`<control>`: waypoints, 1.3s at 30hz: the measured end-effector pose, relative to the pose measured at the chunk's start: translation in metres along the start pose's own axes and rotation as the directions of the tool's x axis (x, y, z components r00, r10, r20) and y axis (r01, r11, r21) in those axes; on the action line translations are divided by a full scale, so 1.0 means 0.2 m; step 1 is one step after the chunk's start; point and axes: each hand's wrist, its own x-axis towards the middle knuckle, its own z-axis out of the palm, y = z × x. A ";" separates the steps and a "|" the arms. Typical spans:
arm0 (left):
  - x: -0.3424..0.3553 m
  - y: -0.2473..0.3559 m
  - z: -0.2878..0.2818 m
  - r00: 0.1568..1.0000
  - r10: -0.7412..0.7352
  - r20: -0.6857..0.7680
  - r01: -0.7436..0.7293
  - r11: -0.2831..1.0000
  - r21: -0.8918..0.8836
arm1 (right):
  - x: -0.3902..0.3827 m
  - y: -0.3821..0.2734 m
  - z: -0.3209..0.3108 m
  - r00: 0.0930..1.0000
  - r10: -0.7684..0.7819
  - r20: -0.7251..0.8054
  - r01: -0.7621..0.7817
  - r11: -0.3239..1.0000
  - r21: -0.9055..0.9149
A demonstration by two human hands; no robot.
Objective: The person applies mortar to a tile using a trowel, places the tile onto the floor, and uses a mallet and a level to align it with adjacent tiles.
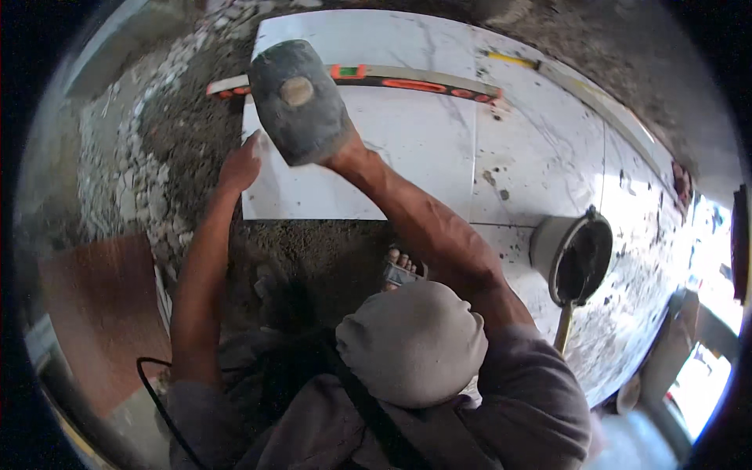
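Note:
My right hand (347, 155) grips a black rubber mallet (305, 113), its large head raised toward the camera and hiding most of the fingers and handle. My left hand (243, 163) touches the left edge of a white marbled tile (415, 164), fingers extended and partly in shade. Across that tile lies a long orange-and-grey spirit level (423, 84), partly behind the mallet.
Bare mortar and rubble (160, 117) border the tiles at left. A reddish board (102, 313) lies lower left. A bucket (572, 254) and trowel handle (564, 325) sit at right. A long straightedge (595, 102) runs along the far right. A sandaled foot (401, 270) shows below.

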 end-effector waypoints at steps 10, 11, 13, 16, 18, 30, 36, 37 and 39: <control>0.12 0.10 0.02 0.993 -0.048 0.109 0.013 0.954 0.299 | -0.12 0.00 -0.47 0.952 0.199 -0.232 -0.250 0.944 -0.214; 0.13 0.03 0.03 0.996 -0.043 0.077 0.017 0.949 0.314 | -0.11 -0.03 -0.50 0.939 0.218 -0.267 -0.272 0.944 -0.187; 0.14 0.21 0.02 0.992 -0.044 0.120 0.007 0.955 0.295 | -0.20 0.00 -0.64 0.904 0.267 -0.332 -0.298 0.953 -0.046; 0.21 0.34 0.04 0.996 0.065 0.053 -0.078 0.949 0.305 | -0.25 0.05 -0.78 0.923 0.207 -0.325 -0.232 0.972 -0.038; 0.24 0.42 0.06 0.994 0.109 0.018 -0.109 0.940 0.324 | -0.21 -0.05 -0.79 0.834 0.439 -0.335 -0.465 0.885 0.001; 0.35 0.64 0.10 0.985 0.055 0.163 -0.115 0.916 0.384 | -0.24 0.01 -0.83 0.903 0.019 -0.430 -0.251 0.835 -0.489; 0.28 0.59 0.09 0.984 0.080 0.162 -0.142 0.895 0.424 | -0.40 -0.27 -0.71 0.870 0.319 -0.376 -0.397 0.905 -0.151; 0.31 0.61 0.06 0.982 0.068 0.174 -0.138 0.890 0.434 | -0.44 -0.33 -0.68 0.839 0.407 -0.360 -0.454 0.889 -0.055; 0.32 0.66 0.04 0.981 0.064 0.182 -0.139 0.891 0.433 | -0.54 -0.29 -0.65 0.776 0.535 -0.335 -0.574 0.819 -0.020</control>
